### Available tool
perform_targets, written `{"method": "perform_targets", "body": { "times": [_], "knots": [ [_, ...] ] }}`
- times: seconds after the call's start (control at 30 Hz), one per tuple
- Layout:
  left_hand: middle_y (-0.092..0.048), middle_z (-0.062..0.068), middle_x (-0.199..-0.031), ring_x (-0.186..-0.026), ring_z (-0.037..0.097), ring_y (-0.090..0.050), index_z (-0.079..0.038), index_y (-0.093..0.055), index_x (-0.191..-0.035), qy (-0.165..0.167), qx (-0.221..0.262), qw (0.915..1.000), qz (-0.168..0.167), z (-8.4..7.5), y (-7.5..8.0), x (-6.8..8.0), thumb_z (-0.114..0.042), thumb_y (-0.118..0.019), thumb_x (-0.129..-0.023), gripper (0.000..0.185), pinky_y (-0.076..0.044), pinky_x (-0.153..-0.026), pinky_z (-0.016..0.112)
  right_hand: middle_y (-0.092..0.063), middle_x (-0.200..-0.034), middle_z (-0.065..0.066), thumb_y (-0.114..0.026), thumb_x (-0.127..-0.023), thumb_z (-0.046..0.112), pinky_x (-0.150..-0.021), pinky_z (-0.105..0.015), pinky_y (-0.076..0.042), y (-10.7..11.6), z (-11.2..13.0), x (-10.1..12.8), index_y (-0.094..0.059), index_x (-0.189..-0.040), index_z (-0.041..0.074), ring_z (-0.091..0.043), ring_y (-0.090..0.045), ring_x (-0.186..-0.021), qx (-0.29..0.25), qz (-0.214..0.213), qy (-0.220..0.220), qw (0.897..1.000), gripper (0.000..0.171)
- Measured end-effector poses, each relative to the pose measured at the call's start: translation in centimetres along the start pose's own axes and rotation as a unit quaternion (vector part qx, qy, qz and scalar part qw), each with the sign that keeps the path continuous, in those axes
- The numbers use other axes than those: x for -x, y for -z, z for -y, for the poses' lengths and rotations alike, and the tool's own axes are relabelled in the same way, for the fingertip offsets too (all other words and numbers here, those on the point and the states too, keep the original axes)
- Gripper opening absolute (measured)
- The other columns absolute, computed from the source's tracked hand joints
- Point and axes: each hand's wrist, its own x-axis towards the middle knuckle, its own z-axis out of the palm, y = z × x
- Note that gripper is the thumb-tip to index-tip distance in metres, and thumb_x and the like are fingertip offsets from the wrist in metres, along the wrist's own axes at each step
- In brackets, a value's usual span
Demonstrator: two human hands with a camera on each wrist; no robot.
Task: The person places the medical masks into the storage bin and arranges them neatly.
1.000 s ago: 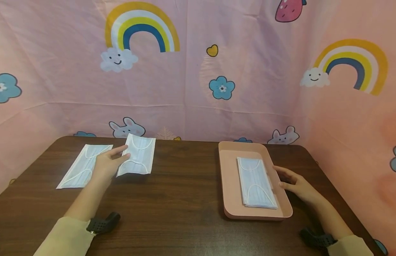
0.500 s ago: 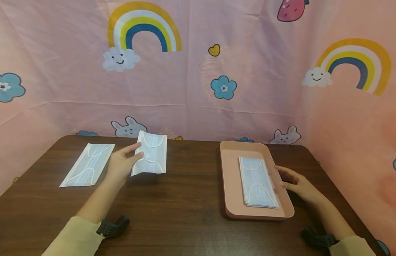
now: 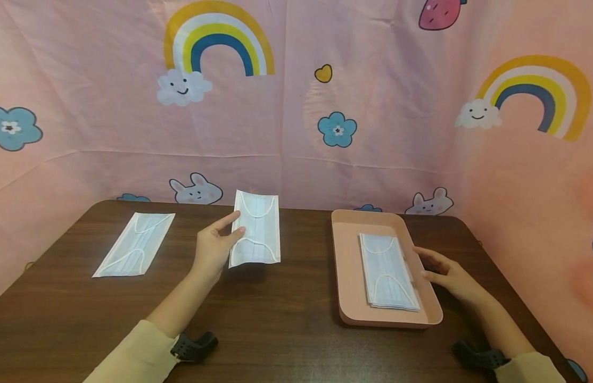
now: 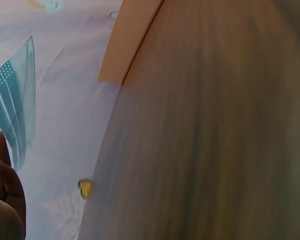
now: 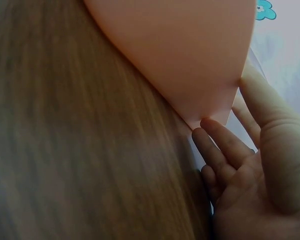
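Observation:
In the head view, my left hand [image 3: 214,249] pinches a pale blue and white face mask [image 3: 256,226] by its left edge, holding it above the table. The left wrist view shows part of this face mask [image 4: 12,100] and its pleats, with the fingers [image 4: 9,180] beside it. My right hand [image 3: 452,276] touches the outer right side of a pink tray [image 3: 346,266], its fingers loosely extended. In the right wrist view, the fingertips [image 5: 210,131] rest against the tray's wall [image 5: 175,45]. A stack of face masks [image 3: 388,271] lies inside the tray.
Another single face mask [image 3: 135,244] lies flat on the left of the brown wooden table [image 3: 277,330]. Behind the table hangs a pink patterned cloth [image 3: 258,127], which also runs along both sides. Each wrist wears a black strap device [image 3: 196,347].
My left hand has carried the face mask to the right, toward the tray, away from the one lying on the table. My right hand stays at the tray's side.

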Motion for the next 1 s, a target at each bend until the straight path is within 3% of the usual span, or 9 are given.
{"method": "perform_targets", "body": {
  "times": [0.1,0.23,0.33,0.47,0.57,1.0],
  "knots": [
    [-0.046,0.012,-0.138,-0.06,0.005,-0.054,-0.009,-0.059,-0.132,-0.005,0.011,0.9999,0.009,-0.1,-1.0,0.4,-0.009,-0.068,-0.089,0.044,-0.051,-0.061,0.019,-0.036,-0.142,-0.03,-0.056,-0.095,0.004,-0.089,-0.018,-0.041,0.0,0.0,0.0,-0.035,-0.144,-0.002,0.008,-0.043,-0.115,0.001,0.002,-0.001,1.0,0.053],
    [-0.057,0.014,-0.113,-0.049,0.003,-0.044,-0.012,-0.062,-0.129,-0.013,0.013,0.9997,0.015,-0.3,-2.4,0.8,-0.009,-0.07,-0.089,0.042,-0.047,-0.055,0.019,-0.036,-0.142,-0.03,-0.056,-0.096,0.005,-0.089,-0.019,-0.042,0.0,0.1,-0.1,-0.035,-0.145,-0.002,0.008,-0.043,-0.114,0.005,0.003,-0.001,1.0,0.054],
    [-0.059,0.013,-0.104,-0.046,0.004,-0.042,-0.013,-0.062,-0.129,-0.018,0.02,0.9993,0.025,-0.4,-3.5,1.2,-0.009,-0.069,-0.089,0.041,-0.046,-0.053,0.019,-0.036,-0.142,-0.03,-0.056,-0.096,0.004,-0.088,-0.019,-0.042,0.0,0.2,0.0,-0.034,-0.145,-0.002,0.007,-0.044,-0.114,0.004,0.003,0.0,1.0,0.054],
    [-0.056,0.01,-0.127,-0.052,0.006,-0.054,-0.011,-0.062,-0.129,-0.026,0.039,0.998,0.043,-0.6,-5.1,1.6,-0.006,-0.068,-0.089,0.041,-0.052,-0.06,0.022,-0.035,-0.142,-0.031,-0.056,-0.096,0.004,-0.088,-0.019,-0.042,0.0,0.3,0.0,-0.034,-0.145,-0.002,0.007,-0.044,-0.114,-0.001,0.004,-0.002,1.0,0.054],
    [-0.052,0.008,-0.135,-0.058,0.009,-0.06,-0.011,-0.062,-0.128,-0.031,0.046,0.9969,0.055,-0.6,-6.3,1.9,-0.005,-0.068,-0.089,0.041,-0.054,-0.067,0.026,-0.035,-0.142,-0.031,-0.055,-0.096,0.004,-0.089,-0.019,-0.042,0.0,0.4,0.1,-0.033,-0.145,-0.002,0.007,-0.043,-0.114,-0.003,0.006,-0.004,1.0,0.054],
    [-0.053,0.011,-0.134,-0.06,0.012,-0.064,-0.009,-0.063,-0.127,-0.046,0.074,0.9899,0.112,-0.7,-11.1,3.3,-0.002,-0.069,-0.087,0.041,-0.056,-0.067,0.03,-0.037,-0.141,-0.032,-0.057,-0.095,0.004,-0.088,-0.018,-0.042,-0.2,0.6,0.0,-0.034,-0.144,-0.004,0.006,-0.045,-0.113,-0.005,0.0,-0.008,1.0,0.055]
  ]
}}
